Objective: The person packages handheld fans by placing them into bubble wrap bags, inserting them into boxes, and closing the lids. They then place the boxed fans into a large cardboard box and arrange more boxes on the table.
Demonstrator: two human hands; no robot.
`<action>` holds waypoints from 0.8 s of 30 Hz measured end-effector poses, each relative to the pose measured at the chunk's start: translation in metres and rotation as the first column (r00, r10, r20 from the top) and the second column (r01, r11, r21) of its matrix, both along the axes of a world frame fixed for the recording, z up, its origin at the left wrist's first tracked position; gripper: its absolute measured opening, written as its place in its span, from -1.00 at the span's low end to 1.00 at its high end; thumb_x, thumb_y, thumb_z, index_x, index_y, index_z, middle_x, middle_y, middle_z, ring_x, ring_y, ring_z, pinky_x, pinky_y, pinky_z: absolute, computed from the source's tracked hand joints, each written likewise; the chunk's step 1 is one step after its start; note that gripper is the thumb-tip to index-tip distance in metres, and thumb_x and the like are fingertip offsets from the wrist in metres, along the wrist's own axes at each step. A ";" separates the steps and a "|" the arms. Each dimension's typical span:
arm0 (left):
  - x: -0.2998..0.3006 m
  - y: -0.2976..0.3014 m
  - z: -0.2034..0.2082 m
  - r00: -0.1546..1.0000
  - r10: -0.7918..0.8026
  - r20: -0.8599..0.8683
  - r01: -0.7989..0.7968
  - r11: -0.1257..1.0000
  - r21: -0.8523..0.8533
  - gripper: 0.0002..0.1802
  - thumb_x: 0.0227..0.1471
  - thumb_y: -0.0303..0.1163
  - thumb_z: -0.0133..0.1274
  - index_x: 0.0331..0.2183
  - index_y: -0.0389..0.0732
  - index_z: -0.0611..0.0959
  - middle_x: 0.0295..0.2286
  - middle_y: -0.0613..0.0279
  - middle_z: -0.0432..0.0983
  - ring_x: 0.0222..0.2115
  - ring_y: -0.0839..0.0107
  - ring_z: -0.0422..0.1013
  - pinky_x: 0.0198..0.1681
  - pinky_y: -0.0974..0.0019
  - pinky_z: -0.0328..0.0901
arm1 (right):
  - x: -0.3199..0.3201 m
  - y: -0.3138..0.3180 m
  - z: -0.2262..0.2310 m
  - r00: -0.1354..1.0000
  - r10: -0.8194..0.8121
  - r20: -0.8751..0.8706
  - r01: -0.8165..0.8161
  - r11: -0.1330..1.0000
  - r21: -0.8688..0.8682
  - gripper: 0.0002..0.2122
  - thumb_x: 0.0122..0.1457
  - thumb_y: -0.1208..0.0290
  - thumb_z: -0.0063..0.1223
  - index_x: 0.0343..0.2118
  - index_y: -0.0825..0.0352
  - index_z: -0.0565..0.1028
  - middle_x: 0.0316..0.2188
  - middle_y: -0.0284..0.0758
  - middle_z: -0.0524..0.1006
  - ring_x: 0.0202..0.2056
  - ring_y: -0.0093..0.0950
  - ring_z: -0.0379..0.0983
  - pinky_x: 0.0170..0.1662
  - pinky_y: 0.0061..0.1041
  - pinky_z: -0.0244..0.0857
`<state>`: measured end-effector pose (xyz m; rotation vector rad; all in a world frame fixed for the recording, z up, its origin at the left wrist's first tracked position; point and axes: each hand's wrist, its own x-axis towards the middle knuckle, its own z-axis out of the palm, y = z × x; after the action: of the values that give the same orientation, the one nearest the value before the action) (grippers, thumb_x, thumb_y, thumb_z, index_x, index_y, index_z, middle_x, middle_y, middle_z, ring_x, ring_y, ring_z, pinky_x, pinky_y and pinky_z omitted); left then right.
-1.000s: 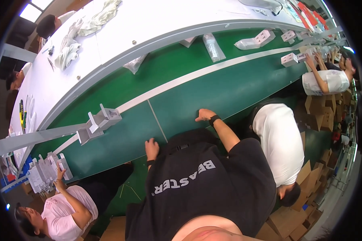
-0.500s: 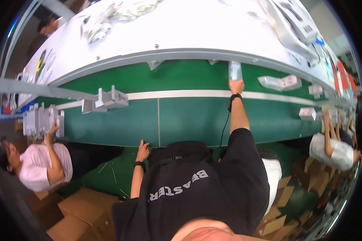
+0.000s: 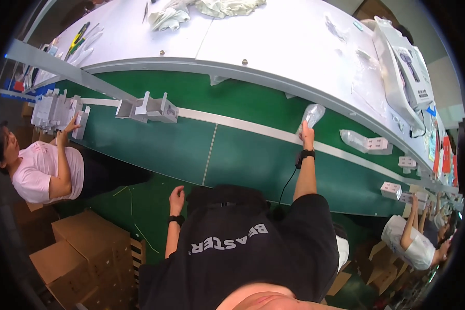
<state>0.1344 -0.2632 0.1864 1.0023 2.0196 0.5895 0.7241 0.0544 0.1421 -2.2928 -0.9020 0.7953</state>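
Over the far green strip of the bench, my right hand [image 3: 308, 133] is closed around one end of a clear plastic bag [image 3: 313, 112]. Something pale shows through the plastic, but its kind cannot be made out. My left hand [image 3: 176, 198] hangs beside my body, just off the near edge of the green conveyor belt [image 3: 253, 165]. Its fingers are curled together with nothing visible in them. Further right on the strip, another clear bag [image 3: 353, 138] lies against a small white box [image 3: 378, 145].
A white table [image 3: 274, 46] runs along the far side, bearing crumpled cloths [image 3: 170, 18]. Open white cartons [image 3: 150, 109] stand at left under a metal bar [image 3: 72, 67]. Co-workers sit at both ends; cardboard boxes [image 3: 93, 227] are stacked behind on the left.
My right hand has drawn the bag out from beside the table edge, and the bag now tilts. My left hand has come off the belt edge, its fingers curling. The view has turned.
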 end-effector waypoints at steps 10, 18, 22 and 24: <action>0.112 0.158 0.184 0.450 -0.512 -0.732 0.886 0.357 0.295 -0.27 -0.17 -0.46 0.30 0.09 -0.17 0.41 0.00 0.12 0.45 0.08 0.10 0.32 0.24 0.08 0.12 | -0.217 -0.183 0.190 0.648 0.469 -0.600 -0.518 0.849 0.104 -0.58 0.13 0.13 0.05 -0.12 0.43 0.46 -0.43 -0.27 0.56 -0.37 -0.49 0.52 -0.34 -0.54 0.42; 0.126 0.158 0.187 0.590 -0.805 -0.055 0.801 0.576 0.160 -0.42 -0.11 -0.33 0.30 -0.01 -0.19 0.50 -0.12 0.06 0.52 -0.07 0.14 0.46 0.04 0.09 0.32 | -0.275 -0.219 0.290 0.802 0.504 -0.322 -0.360 0.836 0.414 -0.62 0.04 0.41 0.25 -0.07 0.34 0.46 -0.29 -0.20 0.52 -0.30 -0.25 0.51 -0.17 -0.43 0.39; 0.128 0.146 0.179 0.592 -0.699 0.401 0.553 0.715 0.429 -0.37 -0.13 -0.29 0.34 -0.02 -0.23 0.47 -0.17 0.10 0.52 -0.13 0.12 0.46 -0.03 0.13 0.35 | -0.291 -0.229 0.301 0.850 0.458 0.260 -0.506 0.574 0.644 -0.60 -0.07 0.53 0.28 -0.10 0.26 0.50 -0.18 -0.29 0.50 -0.21 -0.30 0.46 -0.08 -0.37 0.35; 0.125 0.141 0.177 0.551 -0.725 0.413 0.551 0.688 0.473 -0.36 -0.12 -0.31 0.33 0.00 -0.25 0.46 -0.15 0.08 0.50 -0.12 0.12 0.46 -0.02 0.14 0.34 | -0.300 -0.234 0.314 0.748 0.374 0.548 -0.663 0.400 0.632 -0.64 -0.10 0.51 0.26 -0.16 0.22 0.54 -0.15 -0.37 0.49 -0.14 -0.37 0.41 -0.03 -0.37 0.33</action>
<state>0.2598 -0.1220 0.3639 1.4407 0.9113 0.6726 0.4238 -0.1794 0.4557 -1.2798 -1.7756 0.1014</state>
